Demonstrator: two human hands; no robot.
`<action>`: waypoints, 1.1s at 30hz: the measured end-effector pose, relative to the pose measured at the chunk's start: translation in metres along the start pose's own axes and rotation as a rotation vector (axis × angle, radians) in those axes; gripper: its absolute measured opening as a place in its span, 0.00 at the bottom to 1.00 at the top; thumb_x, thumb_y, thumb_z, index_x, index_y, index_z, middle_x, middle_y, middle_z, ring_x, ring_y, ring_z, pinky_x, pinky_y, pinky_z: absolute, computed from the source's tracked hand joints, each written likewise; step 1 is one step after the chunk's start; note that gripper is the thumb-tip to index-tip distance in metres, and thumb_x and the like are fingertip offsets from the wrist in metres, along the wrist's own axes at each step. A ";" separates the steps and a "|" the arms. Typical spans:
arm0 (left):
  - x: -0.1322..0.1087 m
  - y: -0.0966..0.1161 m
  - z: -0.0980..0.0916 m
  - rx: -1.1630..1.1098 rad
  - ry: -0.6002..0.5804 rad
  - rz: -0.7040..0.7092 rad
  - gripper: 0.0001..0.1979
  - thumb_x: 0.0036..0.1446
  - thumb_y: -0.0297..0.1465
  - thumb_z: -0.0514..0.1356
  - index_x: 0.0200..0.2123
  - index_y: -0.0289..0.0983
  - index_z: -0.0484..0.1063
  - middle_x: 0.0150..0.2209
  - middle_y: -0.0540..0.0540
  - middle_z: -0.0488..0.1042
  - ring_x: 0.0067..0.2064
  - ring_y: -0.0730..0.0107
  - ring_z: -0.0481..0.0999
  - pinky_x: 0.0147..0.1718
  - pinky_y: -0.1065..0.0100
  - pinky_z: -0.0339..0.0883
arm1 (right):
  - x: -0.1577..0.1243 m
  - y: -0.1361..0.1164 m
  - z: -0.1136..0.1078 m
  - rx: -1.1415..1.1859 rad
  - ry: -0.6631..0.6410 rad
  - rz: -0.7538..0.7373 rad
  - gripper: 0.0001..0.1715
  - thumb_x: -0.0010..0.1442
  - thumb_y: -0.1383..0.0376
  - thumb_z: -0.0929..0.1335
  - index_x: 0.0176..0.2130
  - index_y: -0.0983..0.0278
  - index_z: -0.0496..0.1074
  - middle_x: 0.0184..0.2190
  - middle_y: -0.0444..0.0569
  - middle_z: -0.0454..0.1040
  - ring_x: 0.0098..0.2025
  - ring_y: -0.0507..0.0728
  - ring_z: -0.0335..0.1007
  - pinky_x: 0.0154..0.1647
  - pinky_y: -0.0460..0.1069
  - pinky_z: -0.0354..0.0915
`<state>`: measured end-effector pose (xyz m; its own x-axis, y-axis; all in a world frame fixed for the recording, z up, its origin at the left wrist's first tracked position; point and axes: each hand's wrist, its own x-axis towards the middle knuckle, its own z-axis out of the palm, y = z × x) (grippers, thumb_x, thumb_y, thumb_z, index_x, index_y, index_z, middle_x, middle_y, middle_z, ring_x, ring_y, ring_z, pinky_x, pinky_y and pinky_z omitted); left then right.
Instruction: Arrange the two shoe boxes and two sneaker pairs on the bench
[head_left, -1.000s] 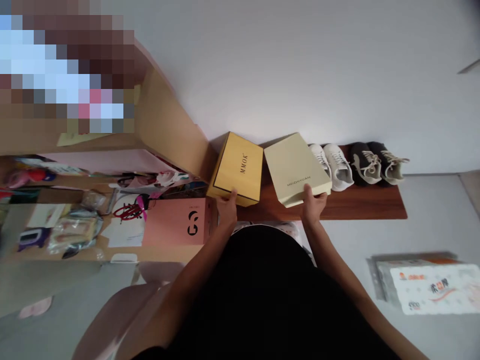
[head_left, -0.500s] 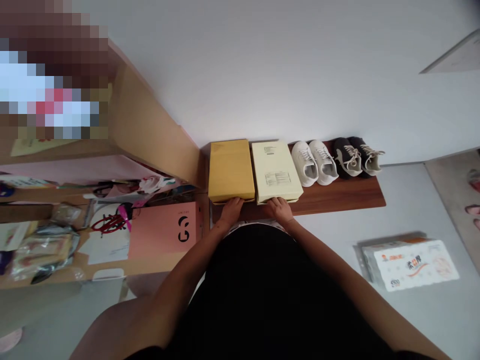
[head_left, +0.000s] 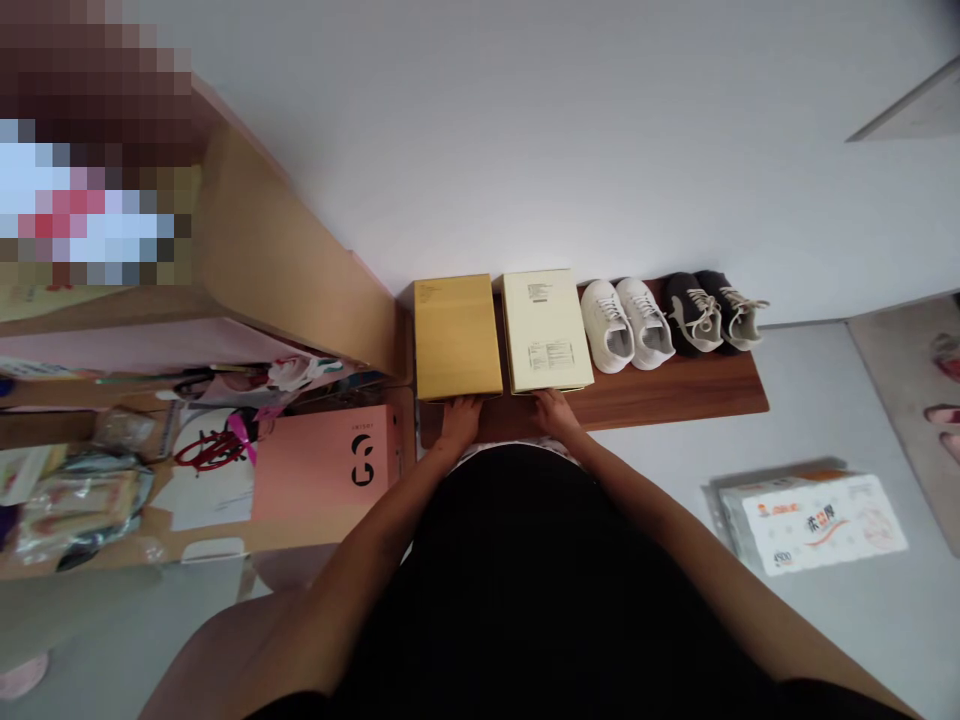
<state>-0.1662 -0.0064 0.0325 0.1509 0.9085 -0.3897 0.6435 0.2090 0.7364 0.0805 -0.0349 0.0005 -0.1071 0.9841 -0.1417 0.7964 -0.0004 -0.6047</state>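
Gold carton [head_left: 457, 335], cream carton [head_left: 546, 325]: my left hand [head_left: 460, 420] and right hand [head_left: 556, 413] touch six-o'clock edges, perhaps for steadying; clamped, I can't tell.

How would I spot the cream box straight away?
Along the pale wall runs a brown board. On it, the cream box sits between the yellow box and white shoes, the right hand at its near edge. Unlike the yellow box, it is pale with clear dark print.
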 end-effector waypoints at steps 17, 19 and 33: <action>0.026 0.171 0.104 -0.450 -0.205 0.069 0.12 0.50 0.23 0.69 0.39 0.39 0.80 0.43 0.41 0.78 0.51 0.55 0.76 0.63 0.59 0.62 | -0.003 0.105 -0.158 0.139 0.390 0.445 0.24 0.61 0.69 0.65 0.56 0.68 0.71 0.59 0.65 0.70 0.66 0.68 0.60 0.69 0.64 0.55; 0.051 0.212 0.154 -0.480 -0.190 0.162 0.15 0.49 0.18 0.68 0.40 0.38 0.79 0.45 0.40 0.77 0.56 0.54 0.74 0.65 0.61 0.58 | 0.020 0.125 -0.172 0.082 0.337 0.477 0.22 0.61 0.72 0.65 0.54 0.69 0.72 0.57 0.67 0.72 0.66 0.70 0.61 0.68 0.64 0.54; 0.134 0.246 0.225 -0.610 0.119 -0.242 0.12 0.48 0.22 0.71 0.37 0.37 0.79 0.44 0.41 0.81 0.59 0.53 0.74 0.60 0.61 0.65 | 0.058 0.210 -0.239 0.051 0.081 0.656 0.10 0.65 0.63 0.60 0.34 0.62 0.68 0.31 0.51 0.73 0.39 0.59 0.68 0.44 0.50 0.64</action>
<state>0.1809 0.0857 0.0369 -0.0514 0.8367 -0.5453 0.1040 0.5475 0.8303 0.3844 0.0645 0.0527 0.4374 0.7872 -0.4347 0.6520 -0.6106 -0.4496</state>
